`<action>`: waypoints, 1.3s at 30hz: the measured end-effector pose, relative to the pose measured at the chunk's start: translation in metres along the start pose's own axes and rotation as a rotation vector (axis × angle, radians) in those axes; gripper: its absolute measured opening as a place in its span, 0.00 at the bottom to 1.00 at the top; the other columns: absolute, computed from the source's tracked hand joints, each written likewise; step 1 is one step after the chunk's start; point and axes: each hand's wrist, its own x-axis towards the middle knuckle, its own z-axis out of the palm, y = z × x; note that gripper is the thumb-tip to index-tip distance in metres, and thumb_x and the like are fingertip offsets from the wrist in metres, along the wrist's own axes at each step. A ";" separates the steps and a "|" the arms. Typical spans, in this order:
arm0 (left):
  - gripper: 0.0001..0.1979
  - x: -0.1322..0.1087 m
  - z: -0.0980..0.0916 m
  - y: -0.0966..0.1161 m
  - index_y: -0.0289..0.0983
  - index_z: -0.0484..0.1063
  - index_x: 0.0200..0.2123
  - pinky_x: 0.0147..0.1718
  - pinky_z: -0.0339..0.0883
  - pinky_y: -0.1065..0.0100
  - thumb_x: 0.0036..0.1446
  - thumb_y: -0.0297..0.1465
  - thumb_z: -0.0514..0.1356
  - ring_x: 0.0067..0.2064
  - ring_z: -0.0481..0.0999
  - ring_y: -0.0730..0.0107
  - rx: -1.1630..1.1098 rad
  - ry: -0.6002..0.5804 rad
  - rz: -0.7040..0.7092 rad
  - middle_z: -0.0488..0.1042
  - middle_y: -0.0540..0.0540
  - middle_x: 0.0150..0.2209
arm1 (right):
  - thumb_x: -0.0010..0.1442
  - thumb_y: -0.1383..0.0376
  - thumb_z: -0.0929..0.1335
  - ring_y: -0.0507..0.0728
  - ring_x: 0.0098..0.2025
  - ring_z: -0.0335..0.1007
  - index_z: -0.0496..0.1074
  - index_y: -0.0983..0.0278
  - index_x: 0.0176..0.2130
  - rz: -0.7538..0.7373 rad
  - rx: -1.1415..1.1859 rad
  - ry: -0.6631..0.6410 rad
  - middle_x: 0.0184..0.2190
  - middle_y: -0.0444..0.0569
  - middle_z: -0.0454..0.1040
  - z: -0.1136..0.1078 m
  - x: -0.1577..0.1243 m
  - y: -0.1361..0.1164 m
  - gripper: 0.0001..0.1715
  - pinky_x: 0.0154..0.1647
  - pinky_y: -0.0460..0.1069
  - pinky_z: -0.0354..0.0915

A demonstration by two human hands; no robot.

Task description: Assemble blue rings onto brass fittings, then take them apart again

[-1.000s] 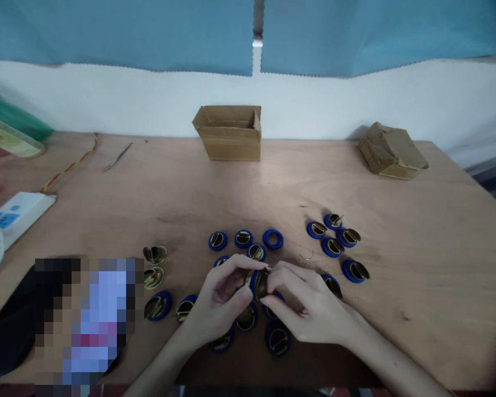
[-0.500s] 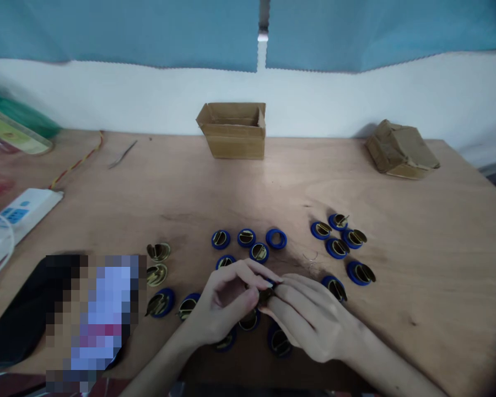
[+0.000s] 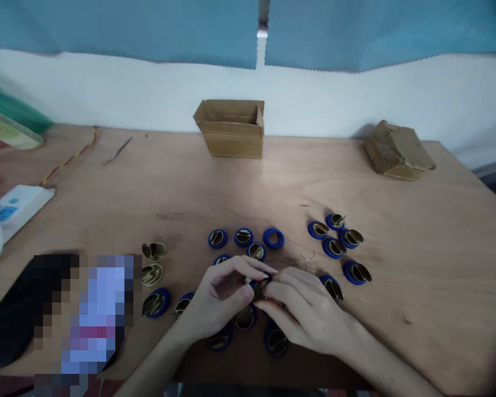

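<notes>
My left hand (image 3: 219, 295) and my right hand (image 3: 306, 309) meet at the front middle of the table. Between their fingertips is a small dark brass-coloured disc (image 3: 260, 288) with some blue at its edge; fingers cover much of it. Both hands are closed on it, thumb and fingers pinching. Around them lie several blue rings holding brass-coloured discs, such as a ringed disc (image 3: 256, 251) just beyond my left fingers and another ringed disc (image 3: 276, 337) below my right hand. One blue ring (image 3: 273, 238) has no disc in it.
An open cardboard box (image 3: 233, 143) stands at the back, a crumpled cardboard box (image 3: 399, 151) at back right. Two brass pieces without rings, one a brass disc (image 3: 152, 274), lie left. A pixelated phone-like object (image 3: 95, 309), power strip (image 3: 20, 212) and tweezers-like tool (image 3: 118, 151) are further left.
The disc between my fingers has turned a little, and more of its face shows. My right fingers have shifted slightly on it. The whole view has moved slightly.
</notes>
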 end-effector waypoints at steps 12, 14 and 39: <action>0.08 -0.003 0.001 -0.006 0.41 0.75 0.46 0.52 0.72 0.68 0.64 0.32 0.65 0.54 0.79 0.65 0.014 0.048 -0.047 0.80 0.42 0.53 | 0.61 0.69 0.67 0.48 0.21 0.62 0.56 0.58 0.33 0.462 0.166 0.137 0.24 0.36 0.59 0.011 0.000 0.003 0.14 0.21 0.44 0.59; 0.09 -0.004 0.002 -0.006 0.42 0.76 0.45 0.52 0.72 0.71 0.62 0.30 0.67 0.55 0.79 0.66 0.017 0.060 -0.075 0.80 0.43 0.53 | 0.60 0.70 0.68 0.47 0.21 0.59 0.55 0.58 0.33 0.432 0.085 0.167 0.24 0.35 0.57 0.012 -0.002 0.005 0.15 0.21 0.44 0.56; 0.29 -0.004 0.001 -0.019 0.35 0.61 0.62 0.61 0.72 0.52 0.61 0.26 0.66 0.65 0.70 0.52 1.100 0.119 0.434 0.66 0.32 0.64 | 0.71 0.69 0.65 0.54 0.30 0.75 0.71 0.64 0.41 0.262 -0.292 0.228 0.33 0.48 0.79 -0.010 -0.001 0.028 0.05 0.33 0.48 0.67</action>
